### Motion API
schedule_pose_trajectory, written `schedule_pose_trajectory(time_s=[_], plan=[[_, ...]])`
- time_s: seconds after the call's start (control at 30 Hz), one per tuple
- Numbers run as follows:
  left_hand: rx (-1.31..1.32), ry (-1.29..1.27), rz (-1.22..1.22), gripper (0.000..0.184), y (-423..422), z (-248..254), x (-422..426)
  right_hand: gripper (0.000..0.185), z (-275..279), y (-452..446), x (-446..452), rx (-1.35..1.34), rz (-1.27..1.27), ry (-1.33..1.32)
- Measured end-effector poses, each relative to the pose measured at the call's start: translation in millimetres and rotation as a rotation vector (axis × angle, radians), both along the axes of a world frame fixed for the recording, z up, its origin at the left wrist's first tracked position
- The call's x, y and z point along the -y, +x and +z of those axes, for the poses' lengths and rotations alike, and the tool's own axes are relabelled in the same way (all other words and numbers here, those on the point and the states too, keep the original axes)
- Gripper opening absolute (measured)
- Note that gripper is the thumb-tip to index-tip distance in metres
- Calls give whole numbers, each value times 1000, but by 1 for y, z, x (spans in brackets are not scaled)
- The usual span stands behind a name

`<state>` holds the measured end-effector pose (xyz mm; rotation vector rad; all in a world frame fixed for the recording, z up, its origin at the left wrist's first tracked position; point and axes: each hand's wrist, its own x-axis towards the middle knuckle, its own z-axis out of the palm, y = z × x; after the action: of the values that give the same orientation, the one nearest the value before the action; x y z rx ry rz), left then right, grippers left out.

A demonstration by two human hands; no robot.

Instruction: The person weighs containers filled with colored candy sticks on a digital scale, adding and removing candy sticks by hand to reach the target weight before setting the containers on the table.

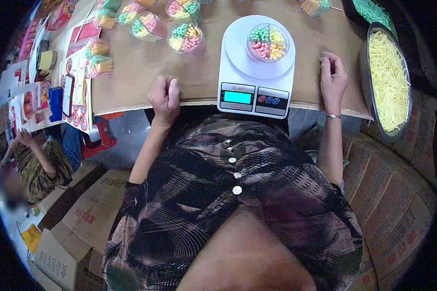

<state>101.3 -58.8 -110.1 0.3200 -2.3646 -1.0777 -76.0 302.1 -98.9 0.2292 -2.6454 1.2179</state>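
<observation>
The left hand (pixel 164 99) and the right hand (pixel 333 80) rest well apart at the near part of the brown tabletop (pixel 131 63), fingers curled inward; the palms are hidden, so I cannot tell how tightly either is closed, and nothing is seen held in them. Between the two hands stands a white kitchen scale (pixel 250 72), touched by neither, its lit display (pixel 238 97) facing the person. On its round plate, forward of the hands and nearer the right one, sits a clear round container (pixel 268 43) divided into four: green sticks far left, pale yellow far right, pink near left, orange near right. Ahead of the left hand is a similar filled tub (pixel 185 38), with more like it farther off. To the left hand's outer side lie a bundle of orange sticks (pixel 99 66) in clear wrapping and a sheet of stickers (pixel 75 99). To the right hand's outer side, a dark bowl (pixel 365 82) holds a heap of pale yellow sticks (pixel 388 80); beyond it are green sticks (pixel 372 12). Far out past the left hand, another person (pixel 44 162) handles papers.
</observation>
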Motion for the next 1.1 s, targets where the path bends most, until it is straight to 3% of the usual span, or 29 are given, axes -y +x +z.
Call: schedule_pose_trajectory(time_s=[0.33,0.47,0.57,0.63,0.7,0.8,0.87,1.0,1.1], plan=[[-24,-21,-17,11,-3,2,-4,18,0,0,0,10,10,16],[78,34,9,12,-3,7,-9,18,8,3,5,81,-21,-46],[-6,-7,-184,27,-34,39,-37,20,13,4,9,77,22,-62],[-153,-116,-389,59,-63,62,-63,25,27,14,33,205,161,-461],[-118,-112,-464,83,-85,65,-78,33,51,23,55,256,270,-546],[-64,-47,-482,86,-102,62,-96,38,66,29,78,358,411,-752],[81,98,-513,87,-108,62,-99,40,62,30,83,411,461,-729],[116,163,-550,85,-113,60,-94,40,62,32,95,444,439,-765],[117,394,-702,82,-108,77,-81,39,73,31,95,561,507,-872]])
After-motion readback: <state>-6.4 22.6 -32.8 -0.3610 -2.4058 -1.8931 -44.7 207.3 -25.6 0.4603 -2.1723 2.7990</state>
